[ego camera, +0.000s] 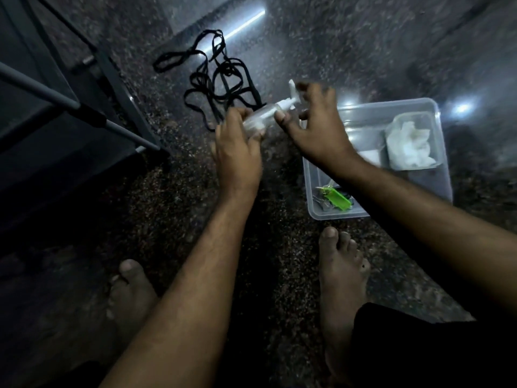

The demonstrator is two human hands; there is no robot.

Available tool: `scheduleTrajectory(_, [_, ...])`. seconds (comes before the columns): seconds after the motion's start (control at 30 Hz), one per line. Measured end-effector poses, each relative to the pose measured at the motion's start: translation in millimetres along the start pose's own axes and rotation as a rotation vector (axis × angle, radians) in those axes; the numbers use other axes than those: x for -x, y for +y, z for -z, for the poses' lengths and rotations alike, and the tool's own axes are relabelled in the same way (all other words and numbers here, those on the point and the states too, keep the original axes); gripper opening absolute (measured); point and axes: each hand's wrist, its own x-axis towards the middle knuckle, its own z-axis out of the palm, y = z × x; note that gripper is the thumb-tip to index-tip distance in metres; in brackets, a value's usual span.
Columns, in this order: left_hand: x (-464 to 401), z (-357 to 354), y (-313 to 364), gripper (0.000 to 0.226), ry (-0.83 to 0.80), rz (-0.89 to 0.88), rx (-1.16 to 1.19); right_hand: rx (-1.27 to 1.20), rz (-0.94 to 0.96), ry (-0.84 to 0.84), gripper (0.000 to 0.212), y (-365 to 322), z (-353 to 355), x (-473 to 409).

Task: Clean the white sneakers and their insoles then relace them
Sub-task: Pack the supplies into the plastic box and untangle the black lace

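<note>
Dark speckled stone floor [173,219] carries everything. Left hand [237,152] curls around a clear pump bottle [263,116], tilted; right hand [316,127] pinches its white pump top. Black laces [221,79] lie tangled just beyond, a clear plastic tub [436,113] at right.

My forearms are bare from elbow to wrist, with fine hair along them and no sleeves in view. My left hand [237,152] and right hand [316,127] wear no gloves, rings or watch; the nails are short. Both feet are bare, toes uncovered. Black cloth [419,345] covers my right leg at the lower right edge, its hem just above the ankle.
</note>
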Motion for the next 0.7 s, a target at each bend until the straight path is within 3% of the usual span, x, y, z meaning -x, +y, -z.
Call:
scheduleTrajectory(0.17, [33, -33, 37, 0.029, -0.119, 0.094, 0.286, -0.427, -0.250, 0.173, 0.039, 3, 39, 24])
scheduleTrajectory(0.27, [49, -49, 53, 0.031, -0.195, 0.080, 0.343, -0.641, -0.394, 0.221, 0.022, 9, 69, 35])
scheduleTrajectory(0.5, [83, -75, 86, 0.030, -0.232, -0.032, 0.122, -0.566, -0.408, 0.245, 0.023, 47, 110, 65])
scheduleTrajectory(0.7, [99, -100, 105, 0.031, -0.340, 0.019, 0.140, -0.465, -0.287, 0.264, 0.054, 70, 117, 104])
